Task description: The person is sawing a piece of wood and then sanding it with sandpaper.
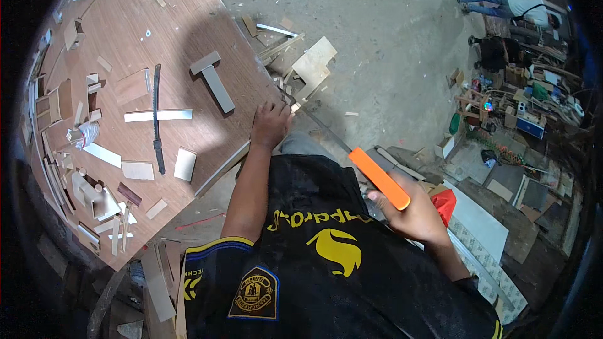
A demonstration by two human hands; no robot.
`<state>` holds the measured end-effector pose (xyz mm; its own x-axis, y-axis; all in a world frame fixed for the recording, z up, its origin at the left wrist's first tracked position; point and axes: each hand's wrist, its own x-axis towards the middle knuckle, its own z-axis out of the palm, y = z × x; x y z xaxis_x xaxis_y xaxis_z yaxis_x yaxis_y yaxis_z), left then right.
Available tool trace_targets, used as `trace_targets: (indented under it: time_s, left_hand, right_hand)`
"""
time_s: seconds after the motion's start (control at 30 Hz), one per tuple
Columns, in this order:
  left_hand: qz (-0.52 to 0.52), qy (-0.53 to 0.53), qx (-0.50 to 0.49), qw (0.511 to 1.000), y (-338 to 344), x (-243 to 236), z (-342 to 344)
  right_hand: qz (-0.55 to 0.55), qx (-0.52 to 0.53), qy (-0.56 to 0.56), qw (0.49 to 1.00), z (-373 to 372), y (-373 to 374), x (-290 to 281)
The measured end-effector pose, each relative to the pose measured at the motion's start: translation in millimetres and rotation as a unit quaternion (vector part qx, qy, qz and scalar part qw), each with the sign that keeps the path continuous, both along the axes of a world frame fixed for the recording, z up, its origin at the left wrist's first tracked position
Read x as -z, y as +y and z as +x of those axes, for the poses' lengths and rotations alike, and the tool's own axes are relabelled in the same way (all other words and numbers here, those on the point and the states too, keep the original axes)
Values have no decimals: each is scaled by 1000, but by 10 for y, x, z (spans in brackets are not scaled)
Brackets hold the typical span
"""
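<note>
Orange-handled tool (380, 179): right of centre in the frame, slanting up and left; its long, thin blade (330, 134) runs toward the desk's edge.
Right hand (414, 213): I have it clenched around the lower end of the orange handle, thumb showing on the near side.
Left hand (271, 120): mid-frame, fingers bent over the desk edge; I cannot tell from here whether they pinch anything or only press down.
Small pale piece (295, 107): just beside my left fingertips, near the blade's far end; whether blade and piece touch is too small for me to tell.
Handle feel: I judge it light, stiff and hard, perhaps a little slick in a sweaty palm; I would wrap the whole hand around the orange part, clear of the blade.
Blade feel: narrow, so I expect some flex under sideways load; not a place to take hold.
Pale piece feel: probably light and stiff, easily chipped if thin; best pinned flat, fingers back from the blade line.
Desk (188, 22): wood-grained, filling the left of the frame, with two grey pieces (218, 90) in a T and a dark curved strip (156, 132) across a pale strip (179, 115).
Floor (389, 44): upper middle, wood scraps (314, 66) beside the desk.
</note>
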<state>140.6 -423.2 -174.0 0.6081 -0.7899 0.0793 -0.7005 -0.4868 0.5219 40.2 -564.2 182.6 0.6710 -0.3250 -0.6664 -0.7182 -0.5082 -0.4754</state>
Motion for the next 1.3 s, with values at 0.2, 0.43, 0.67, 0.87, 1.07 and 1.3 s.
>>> trace_targets:
  time_s: [0.2, 0.43, 0.67, 0.87, 1.07, 1.3]
  left_hand:
    - [5, 33, 18, 999, -135, -105, 112]
    - [16, 29, 6, 999, 4, -12, 3]
    - [31, 8, 18, 999, -47, 21, -39]
    - [2, 25, 1, 1000, -25, -15, 12]
    - [-19, -10, 2, 1000, -93, -14, 52]
    - [-26, 10, 1, 1000, -27, -5, 12]
  right_hand:
    - [-19, 35, -8, 999, 128, -19, 815]
    - [1, -8, 22, 1000, 19, -34, -21]
    - [-6, 19, -16, 1000, 204, -56, 771]
    - [-1, 0, 14, 1000, 49, -23, 147]
    - [-18, 33, 43, 998, 165, 46, 686]
    - [5, 0, -7, 1000, 55, 0, 266]
